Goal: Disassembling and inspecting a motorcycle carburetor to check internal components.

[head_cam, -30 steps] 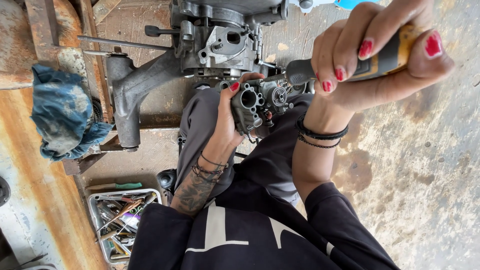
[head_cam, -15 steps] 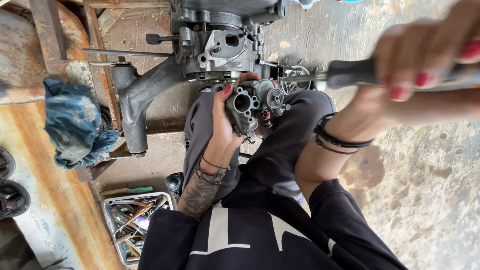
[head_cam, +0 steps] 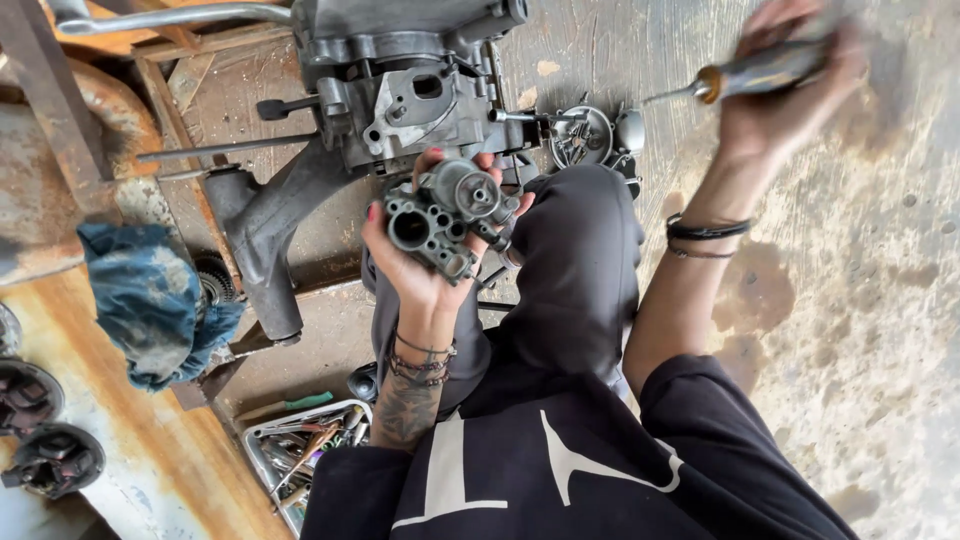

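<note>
At the centre of the frame the left hand [head_cam: 425, 262] holds a carburettor [head_cam: 450, 215] up in front of the knees, just below the grey engine [head_cam: 400, 90] that fills the upper middle. The grip is a cupped palm under the body with the fingers [head_cam: 505, 205] curled round its far side; red nails show at both edges. The carburettor is a small cast-metal block, so I judge it stiff and fairly heavy for its size, with round bores, a domed cap and small fittings sticking out. Its skin looks dull and possibly oily, so it could slip. The solid middle of the casting is the safe place to take hold; the thin levers and screws at the right side look easier to bend or knock.

The right hand [head_cam: 790, 75] is raised in the upper right, blurred, closed round the handle of a screwdriver [head_cam: 745, 75] whose shaft points left, well apart from the carburettor.

A blue rag [head_cam: 150, 300] lies at the left on rusty metal. A tray [head_cam: 265, 450] of tools sits at the lower left, and a round dish [head_cam: 585, 135] of small parts rests on the floor [head_cam: 880, 330] above the knee.
</note>
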